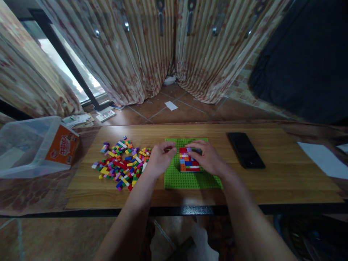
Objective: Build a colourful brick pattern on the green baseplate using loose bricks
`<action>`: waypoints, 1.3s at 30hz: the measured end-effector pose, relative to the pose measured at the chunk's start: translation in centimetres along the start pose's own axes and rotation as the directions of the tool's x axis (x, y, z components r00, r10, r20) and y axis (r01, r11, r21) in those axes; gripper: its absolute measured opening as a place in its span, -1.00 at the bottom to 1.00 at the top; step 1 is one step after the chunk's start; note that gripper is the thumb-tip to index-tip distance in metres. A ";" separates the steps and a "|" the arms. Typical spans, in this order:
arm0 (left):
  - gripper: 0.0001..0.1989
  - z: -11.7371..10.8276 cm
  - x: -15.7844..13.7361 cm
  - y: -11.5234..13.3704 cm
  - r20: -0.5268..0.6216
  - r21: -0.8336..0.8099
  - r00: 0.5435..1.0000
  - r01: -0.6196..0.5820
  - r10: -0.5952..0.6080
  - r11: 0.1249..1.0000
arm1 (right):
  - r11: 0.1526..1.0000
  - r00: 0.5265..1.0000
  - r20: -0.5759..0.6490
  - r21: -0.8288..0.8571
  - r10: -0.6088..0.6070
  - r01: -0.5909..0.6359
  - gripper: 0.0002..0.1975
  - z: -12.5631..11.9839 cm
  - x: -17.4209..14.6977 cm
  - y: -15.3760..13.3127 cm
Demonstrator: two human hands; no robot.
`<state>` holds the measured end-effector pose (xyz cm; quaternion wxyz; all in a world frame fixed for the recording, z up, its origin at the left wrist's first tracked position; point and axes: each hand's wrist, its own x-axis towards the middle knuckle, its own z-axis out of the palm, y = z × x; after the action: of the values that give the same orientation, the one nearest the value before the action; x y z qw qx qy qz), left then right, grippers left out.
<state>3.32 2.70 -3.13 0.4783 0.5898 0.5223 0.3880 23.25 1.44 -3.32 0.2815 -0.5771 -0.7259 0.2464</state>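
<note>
A block of toy bricks [187, 164] in red, blue, orange and other colours stands on a green baseplate [174, 180]. Over the block's right side reaches my right hand [208, 157], its thumb and forefinger closed about a lilac brick [189, 149] at the top. Just left of the block, above the baseplate, my left hand [161, 158] has its fingertips pinched together; whatever they hold is too small to make out. Beside the left hand spreads a pile of loose toy bricks [123, 163] in many colours, partly covered by that hand and forearm.
The wooden table [282, 181] carries a black phone [246, 150] right of the baseplate. A clear plastic bin [29, 148] with an orange label is at the far left. White paper [323, 157] lies at the right end. Striped curtains [141, 54] hang beyond the table.
</note>
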 end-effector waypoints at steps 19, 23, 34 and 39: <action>-0.64 1.2 -1.2 0.9 0.230 0.405 0.903 -0.427 0.362 0.808 | 0.998 0.998 0.013 0.042 0.054 -0.054 -0.78 0.2 0.4 0.0; -0.67 1.6 -1.4 0.4 0.238 0.463 0.891 -0.454 0.386 0.761 | 0.997 0.997 0.038 0.039 0.063 -0.064 -0.78 0.0 0.5 -0.2; -0.65 2.0 -1.8 0.9 0.277 0.569 0.898 -0.439 0.341 0.695 | 0.996 0.994 0.064 0.016 0.089 -0.090 -0.75 0.1 1.0 -0.1; -0.64 2.1 -1.8 0.8 0.255 0.604 0.918 -0.397 0.305 0.691 | 0.998 0.997 0.051 0.015 0.062 -0.063 -0.76 0.2 1.0 0.1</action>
<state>5.22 0.55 -2.78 0.1968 0.8312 0.4672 0.2283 23.00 2.41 -3.37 0.2600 -0.5907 -0.7124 0.2756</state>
